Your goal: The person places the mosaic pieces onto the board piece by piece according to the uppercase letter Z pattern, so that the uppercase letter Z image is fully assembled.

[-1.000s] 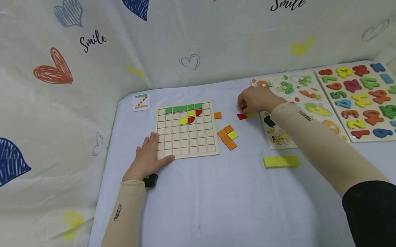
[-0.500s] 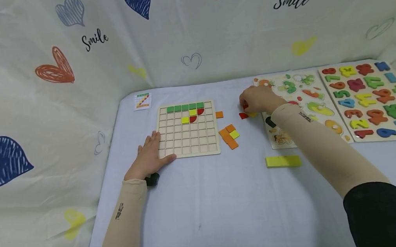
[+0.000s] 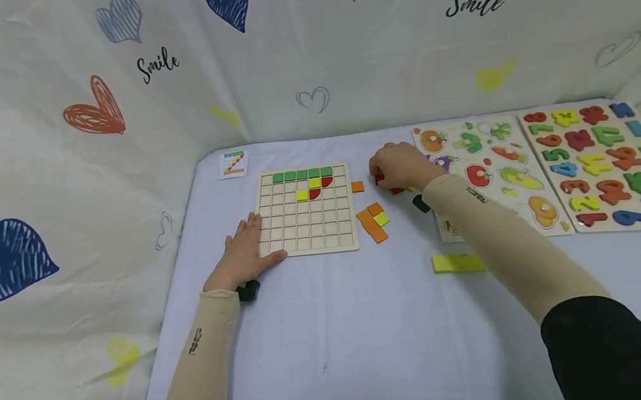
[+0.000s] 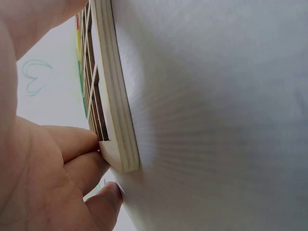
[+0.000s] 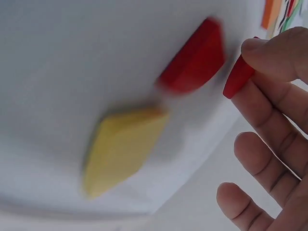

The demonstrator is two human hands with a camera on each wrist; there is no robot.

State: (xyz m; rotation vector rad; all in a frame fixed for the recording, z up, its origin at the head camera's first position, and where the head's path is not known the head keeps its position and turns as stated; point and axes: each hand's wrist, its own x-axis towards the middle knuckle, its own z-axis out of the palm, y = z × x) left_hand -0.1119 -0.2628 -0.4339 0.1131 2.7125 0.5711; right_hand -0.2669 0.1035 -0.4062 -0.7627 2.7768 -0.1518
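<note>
My left hand (image 3: 239,256) rests with spread fingers at the lower left corner of a wooden grid board (image 3: 307,231). In the left wrist view, its fingers touch the board's side (image 4: 118,106). Green squares (image 3: 302,175) line the board's upper part, with yellow squares (image 3: 302,195) and red quarter-circles (image 3: 315,193) beneath. Right of the board, my right hand (image 3: 400,166) pinches a red quarter-circle piece (image 5: 238,79) between thumb and finger. Below it in the right wrist view lie another red piece (image 5: 197,62) and a yellow piece (image 5: 126,151), both blurred.
Orange pieces (image 3: 371,224) and a yellow square (image 3: 381,219) lie beside the board, near a lone orange square (image 3: 357,186). A pattern card (image 3: 233,164) sits behind it. To the right are a vegetable puzzle (image 3: 518,202), a number puzzle (image 3: 609,168) and a yellow bar (image 3: 458,263).
My right hand has moved left from the loose pieces, carrying the red quarter-circle piece toward the board. My left hand has stayed at the board's corner.
</note>
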